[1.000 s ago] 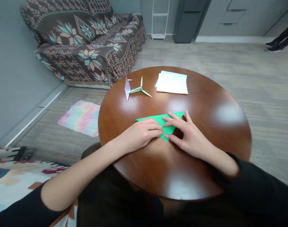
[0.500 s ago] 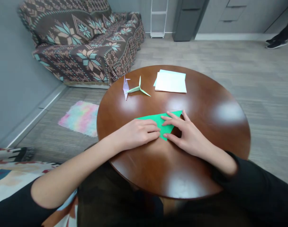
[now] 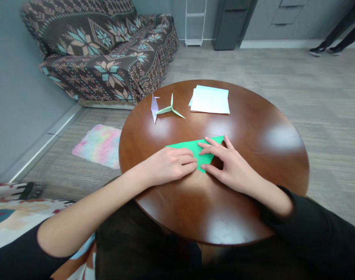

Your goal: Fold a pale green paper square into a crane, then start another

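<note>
A green sheet of paper (image 3: 192,146), folded into a triangle, lies on the round brown table with its long edge away from me and a corner towards me. My left hand (image 3: 174,165) rests over its left part, fingers lying flat side by side and hiding that side. On the right, my right hand (image 3: 224,161) has its fingers spread; several fingertips touch the paper, and the thumb is at its near corner. Neither hand has its fingers wrapped round anything.
Farther back on the table (image 3: 271,163) are a purple folded paper crane (image 3: 154,108), a pale green three-pointed folded paper piece (image 3: 171,109) and a stack of paper sheets (image 3: 210,101). Beyond stand a covered sofa (image 3: 107,58) and, far right, a person's legs (image 3: 338,37).
Both hands and the green paper stay practically where they were. In the background, the person's legs and shoes have shifted left, with both legs now showing.
</note>
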Demonstrator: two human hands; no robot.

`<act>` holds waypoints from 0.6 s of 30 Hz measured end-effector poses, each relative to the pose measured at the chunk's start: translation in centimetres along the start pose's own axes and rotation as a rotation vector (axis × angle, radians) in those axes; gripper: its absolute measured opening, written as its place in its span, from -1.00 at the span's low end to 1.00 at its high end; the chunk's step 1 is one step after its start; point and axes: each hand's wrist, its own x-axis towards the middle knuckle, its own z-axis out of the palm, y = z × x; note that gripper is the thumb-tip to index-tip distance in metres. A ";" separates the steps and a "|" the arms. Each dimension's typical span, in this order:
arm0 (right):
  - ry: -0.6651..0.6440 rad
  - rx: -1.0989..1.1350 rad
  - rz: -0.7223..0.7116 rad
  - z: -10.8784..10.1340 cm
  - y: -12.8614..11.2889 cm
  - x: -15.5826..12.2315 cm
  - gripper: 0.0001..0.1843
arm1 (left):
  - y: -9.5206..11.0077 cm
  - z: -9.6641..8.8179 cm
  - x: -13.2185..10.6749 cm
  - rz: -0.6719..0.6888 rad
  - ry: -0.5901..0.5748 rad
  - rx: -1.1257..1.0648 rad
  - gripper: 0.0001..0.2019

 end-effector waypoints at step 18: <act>-0.059 -0.051 -0.007 -0.4 -0.3 -0.2 -0.65 | 2.0 -0.9 -0.5 -0.147 -0.152 -0.190 -0.70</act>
